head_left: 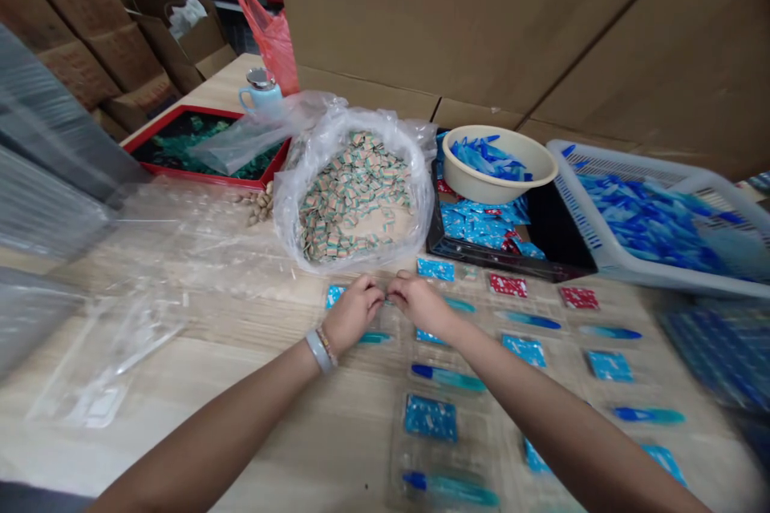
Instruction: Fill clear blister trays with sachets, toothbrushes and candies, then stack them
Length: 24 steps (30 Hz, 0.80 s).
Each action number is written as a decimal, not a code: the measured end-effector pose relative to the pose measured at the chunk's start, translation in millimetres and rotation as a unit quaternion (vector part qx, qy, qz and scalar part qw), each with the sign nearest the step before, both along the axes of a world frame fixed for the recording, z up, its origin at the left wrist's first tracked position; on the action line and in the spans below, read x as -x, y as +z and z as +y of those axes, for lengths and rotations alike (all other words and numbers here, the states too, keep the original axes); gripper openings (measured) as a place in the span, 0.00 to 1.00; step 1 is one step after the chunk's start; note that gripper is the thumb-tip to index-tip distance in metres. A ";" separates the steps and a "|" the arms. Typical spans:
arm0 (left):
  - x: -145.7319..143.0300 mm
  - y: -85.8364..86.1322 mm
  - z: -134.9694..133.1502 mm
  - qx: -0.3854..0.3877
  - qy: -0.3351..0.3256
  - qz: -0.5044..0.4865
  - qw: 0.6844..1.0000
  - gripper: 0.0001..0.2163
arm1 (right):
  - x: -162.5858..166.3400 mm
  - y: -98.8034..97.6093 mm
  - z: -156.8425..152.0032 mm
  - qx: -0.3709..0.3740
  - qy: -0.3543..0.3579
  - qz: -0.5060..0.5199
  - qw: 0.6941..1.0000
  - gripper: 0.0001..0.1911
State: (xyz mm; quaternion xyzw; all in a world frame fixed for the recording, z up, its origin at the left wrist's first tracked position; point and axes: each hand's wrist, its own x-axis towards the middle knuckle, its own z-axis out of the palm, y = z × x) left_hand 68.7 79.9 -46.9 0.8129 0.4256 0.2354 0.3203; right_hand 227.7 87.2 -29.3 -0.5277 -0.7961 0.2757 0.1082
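My left hand (354,309) and my right hand (417,298) are close together over the upper left of the laid-out clear plastic trays. Both have fingers pinched closed; whatever lies between the fingertips is too small and blurred to name. Under and beside them sit a blue printed packet (334,296) and a teal pen-shaped piece (375,337). The clear trays (402,449) carry blue packets (431,418), red packets (508,285) and blue-teal pen-shaped pieces (448,377). Just beyond my hands stands an open clear plastic bag (282,212) full of small striped pieces (337,204).
Behind the trays stand a black box (565,244) of packets, a cream bowl (499,192) and a white basket (638,266) of blue pieces. Left are a red-rimmed tray (198,178), loose clear plastic (156,240) and a mug (265,96). Cardboard boxes (481,24) wall the back.
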 end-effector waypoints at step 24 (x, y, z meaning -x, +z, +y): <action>-6.1 10.7 -3.7 -0.114 -0.013 0.167 0.979 0.12 | -36.7 17.5 -13.6 -0.069 -0.049 -0.083 0.993 0.09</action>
